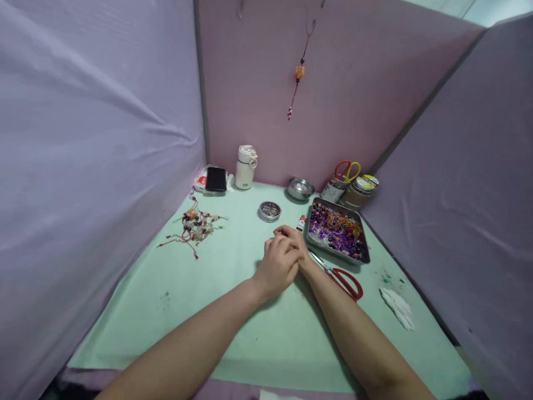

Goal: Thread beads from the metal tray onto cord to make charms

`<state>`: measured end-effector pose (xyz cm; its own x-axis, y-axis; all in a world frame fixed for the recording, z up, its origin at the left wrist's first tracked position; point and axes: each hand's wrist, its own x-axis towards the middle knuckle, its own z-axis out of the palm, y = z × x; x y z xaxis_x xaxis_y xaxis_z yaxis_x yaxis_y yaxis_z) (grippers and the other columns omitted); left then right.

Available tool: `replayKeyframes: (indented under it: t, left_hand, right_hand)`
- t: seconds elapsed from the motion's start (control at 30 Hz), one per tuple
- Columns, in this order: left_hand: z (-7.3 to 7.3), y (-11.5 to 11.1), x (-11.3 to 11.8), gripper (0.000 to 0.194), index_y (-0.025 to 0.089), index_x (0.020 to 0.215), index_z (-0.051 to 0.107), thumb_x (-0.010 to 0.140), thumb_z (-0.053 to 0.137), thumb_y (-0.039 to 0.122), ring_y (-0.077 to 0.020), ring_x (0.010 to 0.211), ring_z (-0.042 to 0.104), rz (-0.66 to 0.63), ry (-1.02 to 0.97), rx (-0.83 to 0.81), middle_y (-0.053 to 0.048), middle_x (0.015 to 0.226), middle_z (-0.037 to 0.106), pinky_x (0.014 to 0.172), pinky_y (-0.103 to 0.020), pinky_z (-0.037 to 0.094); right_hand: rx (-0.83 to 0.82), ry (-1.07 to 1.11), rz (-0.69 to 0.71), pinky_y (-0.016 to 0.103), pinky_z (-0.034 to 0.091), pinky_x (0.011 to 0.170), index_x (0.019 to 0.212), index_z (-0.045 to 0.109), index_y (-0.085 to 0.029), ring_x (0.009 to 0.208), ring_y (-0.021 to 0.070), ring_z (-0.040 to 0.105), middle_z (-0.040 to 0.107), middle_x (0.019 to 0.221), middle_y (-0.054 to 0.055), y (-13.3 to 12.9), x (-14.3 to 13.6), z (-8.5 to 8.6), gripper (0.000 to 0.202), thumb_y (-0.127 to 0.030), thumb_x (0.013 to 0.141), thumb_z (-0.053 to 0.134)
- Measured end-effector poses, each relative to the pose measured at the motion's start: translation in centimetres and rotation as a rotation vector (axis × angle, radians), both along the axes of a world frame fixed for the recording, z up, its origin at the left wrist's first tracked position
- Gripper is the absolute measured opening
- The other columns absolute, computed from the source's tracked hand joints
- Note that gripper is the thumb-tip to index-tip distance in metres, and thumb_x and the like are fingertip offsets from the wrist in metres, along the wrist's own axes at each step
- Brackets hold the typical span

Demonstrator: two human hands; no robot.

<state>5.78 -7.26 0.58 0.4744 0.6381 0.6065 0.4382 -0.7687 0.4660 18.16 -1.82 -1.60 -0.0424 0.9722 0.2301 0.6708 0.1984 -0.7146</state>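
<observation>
Left hand (277, 269) folded over the right hand (296, 239), a person sits with both resting together at a pale green desk (237, 244). Fingers overlap so closely that, from where we stand, one cannot tell whether either hand is closed on anything beneath. Red-handled scissors (330, 271) lie just beside the right wrist, blades pointing toward it; whether the tips touch the skin is hard to make out. Beyond the right hand, a metal tray (333, 254) holds a heap of mostly purple beads (333, 230), with a small red-and-white item (301, 223), its label unreadable, between hand and tray. Ahead of the hands sits a small round dish (270, 219), its contents too fine to identify. Well apart, to the left, strung beads (197, 225) lie tangled, their separate strands difficult to follow. Both forearms run out of view below, where a white object (277, 395) is mostly cut off.
</observation>
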Motion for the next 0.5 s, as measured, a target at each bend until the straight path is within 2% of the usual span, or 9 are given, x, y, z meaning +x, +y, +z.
replayKeyframes:
  t: [0.1, 0.23, 0.37, 0.5]
  left_hand:
    - [0.3, 0.6, -0.4, 0.018, 0.022, 0.088, 0.063, 0.082, 0.048, 0.014, -0.0206, 0.103, 0.046, 0.049, -0.036, -0.090, -0.005, 0.102, 0.061, 0.088, -0.038, 0.035]
    - [-0.3, 2.0, -0.6, 0.018, 0.023, 0.084, 0.064, 0.083, 0.048, 0.015, -0.0199, 0.100, 0.049, 0.278, -0.029, -0.312, -0.003, 0.098, 0.062, 0.084, -0.037, 0.038]
    - [-1.2, 3.1, -0.7, 0.022, 0.026, 0.095, 0.065, 0.082, 0.050, 0.019, -0.0247, 0.112, 0.045, 0.507, 0.075, -0.413, -0.005, 0.118, 0.057, 0.088, -0.042, 0.038]
    - [-1.7, 3.4, -1.1, 0.035, 0.025, 0.117, 0.059, 0.084, 0.049, 0.026, -0.0303, 0.119, 0.039, 0.576, 0.329, -0.406, -0.008, 0.139, 0.044, 0.089, -0.049, 0.037]
  right_hand:
    - [0.016, -0.192, 0.032, 0.024, 0.037, 0.064, 0.089, 0.061, -0.021, 0.072, 0.0145, 0.055, 0.065, 0.079, 0.001, -0.6, 0.0, -0.1, 0.016, -0.024, 0.080, 0.049]
    - [0.022, -0.290, 0.008, 0.024, 0.037, 0.069, 0.092, 0.061, -0.021, 0.080, 0.0158, 0.058, 0.067, 0.089, 0.004, -0.8, -0.3, -0.4, 0.020, -0.016, 0.079, 0.047]
    - [0.054, -0.335, -0.013, 0.025, 0.036, 0.072, 0.092, 0.061, -0.020, 0.082, 0.0167, 0.059, 0.067, 0.086, 0.004, -0.4, -0.6, -0.8, 0.017, -0.018, 0.083, 0.047]
    - [0.105, -0.343, -0.023, 0.026, 0.036, 0.073, 0.087, 0.061, -0.019, 0.079, 0.0165, 0.059, 0.067, 0.082, 0.004, -0.2, -0.4, -1.1, 0.018, -0.024, 0.089, 0.043]
